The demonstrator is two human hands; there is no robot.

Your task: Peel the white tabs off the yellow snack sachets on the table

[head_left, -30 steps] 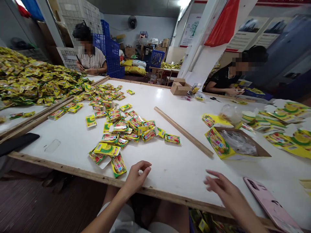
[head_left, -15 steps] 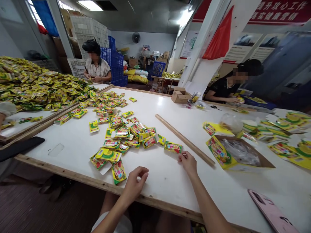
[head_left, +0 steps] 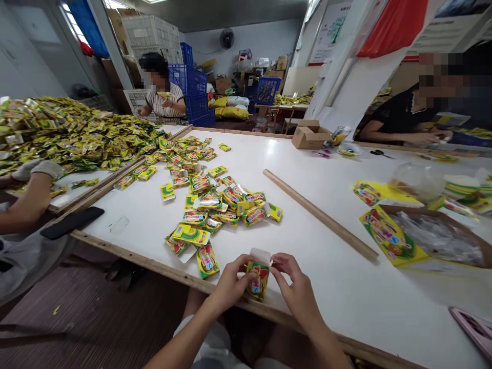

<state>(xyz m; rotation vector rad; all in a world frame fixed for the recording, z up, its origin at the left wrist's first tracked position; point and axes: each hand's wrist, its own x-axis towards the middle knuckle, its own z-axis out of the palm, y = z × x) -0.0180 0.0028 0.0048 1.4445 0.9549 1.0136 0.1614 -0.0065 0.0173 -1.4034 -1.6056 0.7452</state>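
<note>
While the left hand pinches the fruit-printed carton by its left side, long axis fore and aft, nearer than and left of the wooden stick, the right hand pinches at the carton's open end, right corner.

Small boxes lie on the table, left of the stick. Right of the stick sits a big box with bags in it.

One held box, one wooden stick
</note>
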